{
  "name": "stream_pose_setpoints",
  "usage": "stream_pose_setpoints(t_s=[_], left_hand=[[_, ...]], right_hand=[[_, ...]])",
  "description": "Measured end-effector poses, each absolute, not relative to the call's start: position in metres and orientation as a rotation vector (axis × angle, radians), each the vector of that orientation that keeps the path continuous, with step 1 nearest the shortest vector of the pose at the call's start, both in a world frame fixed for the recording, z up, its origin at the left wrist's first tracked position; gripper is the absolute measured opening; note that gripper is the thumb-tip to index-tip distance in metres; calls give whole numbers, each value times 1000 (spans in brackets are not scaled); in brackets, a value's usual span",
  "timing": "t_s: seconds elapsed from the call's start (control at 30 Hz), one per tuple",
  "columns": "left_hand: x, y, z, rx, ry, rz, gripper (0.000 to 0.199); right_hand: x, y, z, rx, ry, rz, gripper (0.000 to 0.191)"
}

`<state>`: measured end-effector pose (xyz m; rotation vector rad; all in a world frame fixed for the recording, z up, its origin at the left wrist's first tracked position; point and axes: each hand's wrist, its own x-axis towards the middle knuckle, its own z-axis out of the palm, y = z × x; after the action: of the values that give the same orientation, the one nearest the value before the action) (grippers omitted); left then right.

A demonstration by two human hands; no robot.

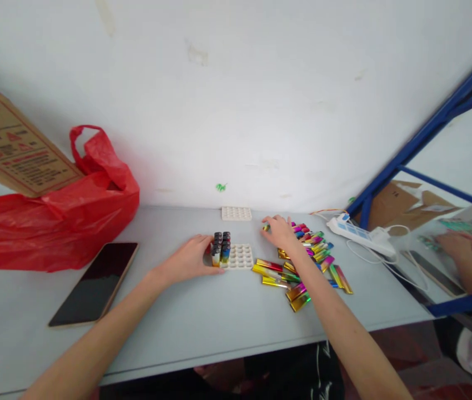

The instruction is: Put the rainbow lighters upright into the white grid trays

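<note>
My left hand (192,258) curves round the left end of a white tray (242,258) with rows of holes, its thumb along the front edge. Several lighters (221,248) with black tops stand upright in the tray's left part, close to my fingers. My right hand (278,232) is at the far left side of a loose pile of shiny, many-coloured lighters (298,286). Its fingers pinch a lighter (266,228) with a yellowish-green end showing; the rest is hidden behind them. Part of the pile lies under my right forearm.
Another white holed tray (236,214) lies by the wall. A dark tablet (96,283), a red plastic bag (106,191) and a cardboard box (15,144) are at left. On the right are a power strip (361,236), cables, a blue frame (411,139) and another person's arms (469,258).
</note>
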<state>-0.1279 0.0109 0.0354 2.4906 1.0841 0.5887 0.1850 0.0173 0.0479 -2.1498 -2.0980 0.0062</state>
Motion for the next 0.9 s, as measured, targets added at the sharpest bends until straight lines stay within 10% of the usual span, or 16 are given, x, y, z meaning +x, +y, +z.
stream_pose_setpoints(t_s=[0.53, 0.77, 0.9], left_hand=[[-127, 9, 39, 2500, 1107, 544, 56], [-127, 10, 36, 2501, 1108, 523, 58], [-126, 10, 36, 2498, 1105, 534, 57]], right_hand=[[184, 26, 36, -1828, -2007, 159, 48], [158, 4, 51, -1247, -1336, 795, 79], [134, -11, 64, -1072, -1121, 1060, 57]])
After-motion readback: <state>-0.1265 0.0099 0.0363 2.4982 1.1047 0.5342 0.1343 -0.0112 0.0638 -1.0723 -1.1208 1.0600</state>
